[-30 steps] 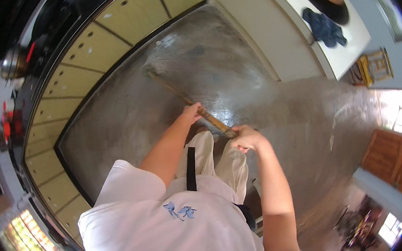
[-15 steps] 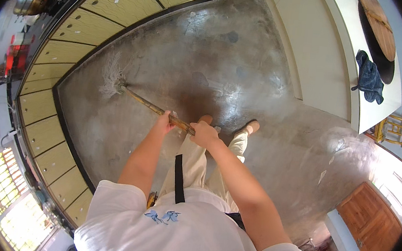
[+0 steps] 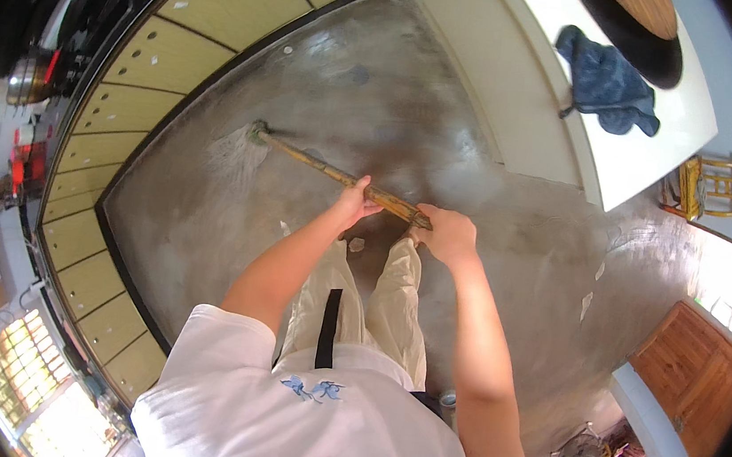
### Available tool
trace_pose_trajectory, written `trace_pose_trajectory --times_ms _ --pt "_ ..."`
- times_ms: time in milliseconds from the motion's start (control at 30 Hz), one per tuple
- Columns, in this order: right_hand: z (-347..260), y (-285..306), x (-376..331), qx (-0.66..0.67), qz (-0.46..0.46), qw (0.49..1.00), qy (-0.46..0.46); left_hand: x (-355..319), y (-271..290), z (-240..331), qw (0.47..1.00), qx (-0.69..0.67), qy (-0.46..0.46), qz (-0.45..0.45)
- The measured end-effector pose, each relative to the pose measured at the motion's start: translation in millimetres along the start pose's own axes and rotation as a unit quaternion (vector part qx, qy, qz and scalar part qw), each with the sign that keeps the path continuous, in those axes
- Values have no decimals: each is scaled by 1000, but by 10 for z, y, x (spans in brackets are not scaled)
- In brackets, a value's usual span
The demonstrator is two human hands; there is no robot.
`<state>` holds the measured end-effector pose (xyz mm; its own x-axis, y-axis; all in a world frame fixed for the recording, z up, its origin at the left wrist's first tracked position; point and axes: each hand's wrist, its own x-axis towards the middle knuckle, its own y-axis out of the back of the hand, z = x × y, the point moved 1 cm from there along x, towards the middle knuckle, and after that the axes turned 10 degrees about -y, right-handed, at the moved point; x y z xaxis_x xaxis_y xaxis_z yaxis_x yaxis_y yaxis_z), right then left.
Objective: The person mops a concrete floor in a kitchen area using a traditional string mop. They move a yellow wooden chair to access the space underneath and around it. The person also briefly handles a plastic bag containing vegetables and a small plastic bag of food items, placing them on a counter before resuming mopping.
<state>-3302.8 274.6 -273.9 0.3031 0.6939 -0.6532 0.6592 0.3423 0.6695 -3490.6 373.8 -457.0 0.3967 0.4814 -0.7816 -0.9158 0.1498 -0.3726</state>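
Worn grey-brown concrete floor (image 3: 540,274) spreads beneath us, and our string mop (image 3: 319,165) slants across it, its pale strands (image 3: 238,154) fanned out on the concrete ahead and to our left. Both our forearms (image 3: 482,330) reach forward from short white sleeves (image 3: 234,340), angling inward, so that the hands sit near each other in front of our cream trousers (image 3: 397,312). Our left hand (image 3: 354,202) is wrapped around the bamboo-like handle (image 3: 397,205) partway along, thumb and fingers on either side; our right hand (image 3: 449,235) is closed over its near end, back of the hand facing up. Blue flower-like figures (image 3: 327,389) decorate our white shirt (image 3: 326,443). Beyond the strands, yellow-green cabinets (image 3: 169,61) curve along the left, bearing small white patches (image 3: 180,5) too tiny for us to read. Farther out, to the right, a dark blue cloth (image 3: 609,84) lies on a white counter (image 3: 659,157), and a yellow chair (image 3: 700,188) stands past the counter's end.
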Motion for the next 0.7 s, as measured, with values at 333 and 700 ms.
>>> trace_pose_trajectory --times_ms 333,700 --pt "1394 342 -602 204 87 961 -168 498 -1956 -434 971 227 23 -79" --pt "69 -755 -537 622 -253 708 -217 465 -932 -264 999 -34 0 -3"
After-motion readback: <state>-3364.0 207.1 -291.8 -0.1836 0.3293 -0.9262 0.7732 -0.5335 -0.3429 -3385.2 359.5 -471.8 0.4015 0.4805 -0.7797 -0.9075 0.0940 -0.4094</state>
